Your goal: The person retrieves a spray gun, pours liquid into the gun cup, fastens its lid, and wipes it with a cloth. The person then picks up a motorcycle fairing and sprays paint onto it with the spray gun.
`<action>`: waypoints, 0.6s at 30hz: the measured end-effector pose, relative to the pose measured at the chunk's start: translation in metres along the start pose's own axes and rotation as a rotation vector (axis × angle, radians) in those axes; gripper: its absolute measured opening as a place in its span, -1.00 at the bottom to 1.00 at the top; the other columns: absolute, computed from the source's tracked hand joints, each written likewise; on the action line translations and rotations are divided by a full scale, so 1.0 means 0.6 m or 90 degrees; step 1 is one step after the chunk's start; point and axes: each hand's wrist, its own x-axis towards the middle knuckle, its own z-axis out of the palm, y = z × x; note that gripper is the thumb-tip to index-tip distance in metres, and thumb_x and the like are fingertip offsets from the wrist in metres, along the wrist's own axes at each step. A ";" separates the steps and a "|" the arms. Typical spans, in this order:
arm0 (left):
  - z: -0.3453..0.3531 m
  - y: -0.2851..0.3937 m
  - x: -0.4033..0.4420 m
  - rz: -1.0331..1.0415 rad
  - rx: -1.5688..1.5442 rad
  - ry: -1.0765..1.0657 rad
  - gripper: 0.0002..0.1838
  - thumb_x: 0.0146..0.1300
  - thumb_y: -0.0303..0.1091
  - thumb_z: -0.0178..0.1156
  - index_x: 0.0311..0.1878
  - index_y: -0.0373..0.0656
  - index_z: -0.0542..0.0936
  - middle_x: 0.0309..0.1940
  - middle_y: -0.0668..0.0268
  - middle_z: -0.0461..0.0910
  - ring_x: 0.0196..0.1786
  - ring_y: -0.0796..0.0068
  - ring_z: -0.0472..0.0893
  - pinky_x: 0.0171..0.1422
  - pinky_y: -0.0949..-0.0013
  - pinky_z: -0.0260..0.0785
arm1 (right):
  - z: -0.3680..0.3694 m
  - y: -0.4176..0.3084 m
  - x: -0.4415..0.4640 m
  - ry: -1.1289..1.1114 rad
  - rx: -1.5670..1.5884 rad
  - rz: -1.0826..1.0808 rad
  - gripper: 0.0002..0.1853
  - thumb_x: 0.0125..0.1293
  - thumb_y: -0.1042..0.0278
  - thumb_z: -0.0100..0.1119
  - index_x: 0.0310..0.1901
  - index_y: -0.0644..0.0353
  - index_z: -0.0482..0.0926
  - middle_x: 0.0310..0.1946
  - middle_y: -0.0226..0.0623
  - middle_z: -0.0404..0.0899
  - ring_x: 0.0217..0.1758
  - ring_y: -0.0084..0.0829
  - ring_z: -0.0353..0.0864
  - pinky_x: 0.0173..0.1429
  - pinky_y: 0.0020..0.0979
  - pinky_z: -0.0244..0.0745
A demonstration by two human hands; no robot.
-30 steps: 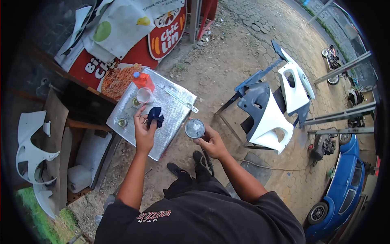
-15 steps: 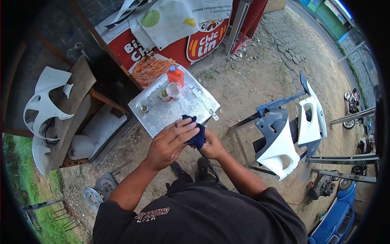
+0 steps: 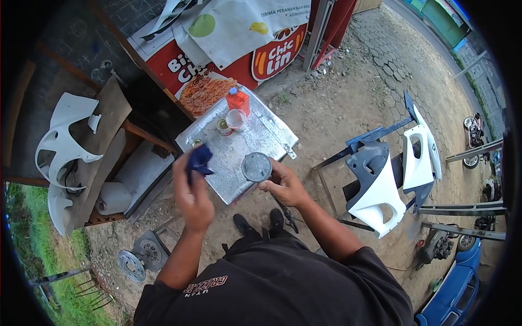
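My left hand [image 3: 191, 198] is closed around a bunched dark blue cloth [image 3: 200, 161], raised over the left front of the silver-topped table [image 3: 265, 133]. In my right hand [image 3: 287, 187] is a round grey cup [image 3: 256, 166], gripped by its right side above the table's front edge; its round face points up at me. Farther back on the tabletop stand a red-orange container [image 3: 239, 102] with a blue cap, a translucent plastic cup [image 3: 235, 119] and a small open tin [image 3: 223, 127]. A second small tin or jar [image 3: 196, 143] is partly hidden behind the cloth.
White and dark fairing panels [image 3: 375, 198] rest on a stand at the right. Another white panel [image 3: 62, 138] leans on a wooden bench at the left. A red banner [image 3: 217, 65] is behind the table. Metal discs [image 3: 133, 263] lie on the ground at lower left.
My hands have moved apart. The left has carried the cloth leftward, off the right hand, and the grey cup in my right hand has come into sight.
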 end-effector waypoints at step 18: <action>0.000 -0.257 -0.072 -0.216 0.037 -0.155 -0.63 0.82 -0.37 0.21 0.51 -0.30 0.72 0.51 -0.07 0.72 0.61 -0.15 0.68 0.70 -0.01 0.50 | 0.002 0.064 -0.073 0.045 0.009 0.036 -0.11 0.57 0.43 0.54 0.83 0.27 0.35 0.68 -0.24 0.55 0.71 -0.38 0.54 0.76 -0.19 0.45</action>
